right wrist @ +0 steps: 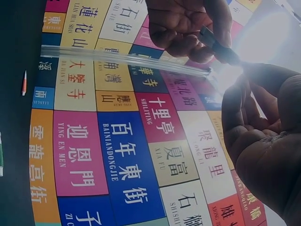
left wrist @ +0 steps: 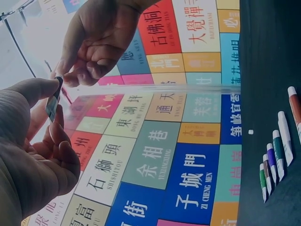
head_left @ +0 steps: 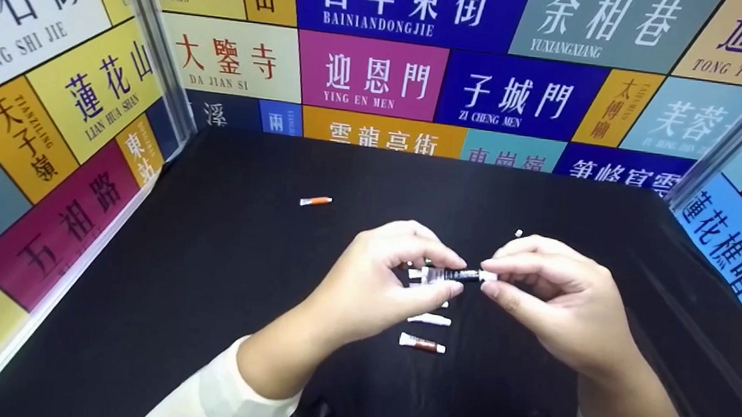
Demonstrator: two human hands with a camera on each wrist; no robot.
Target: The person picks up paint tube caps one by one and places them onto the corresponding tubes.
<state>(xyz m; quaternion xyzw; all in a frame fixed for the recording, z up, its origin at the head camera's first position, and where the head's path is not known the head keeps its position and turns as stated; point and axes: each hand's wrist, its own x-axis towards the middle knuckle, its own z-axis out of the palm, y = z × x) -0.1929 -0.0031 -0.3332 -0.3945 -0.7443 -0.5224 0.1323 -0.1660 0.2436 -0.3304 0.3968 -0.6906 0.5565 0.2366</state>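
Note:
A small black paint tube (head_left: 460, 275) with a silvery crimped end is held up over the table. My left hand (head_left: 371, 279) pinches its body between thumb and fingers. At the other end, the thumb and fingertips of my right hand (head_left: 558, 295) pinch the white cap (head_left: 488, 276). Whether the cap is on the tube or loose is hidden by the fingers. Beneath the hands lie a white tube (head_left: 430, 319) and a brown tube (head_left: 423, 343). The left wrist view shows a purple tube (left wrist: 271, 161) and green tubes in the same row.
An orange tube (head_left: 316, 201) lies apart at the far left of the black-covered table (head_left: 217, 276). A small white piece (head_left: 518, 233), perhaps a cap, lies beyond my right hand. Panels of colourful street-name signs (head_left: 369, 77) enclose the table at the back and sides.

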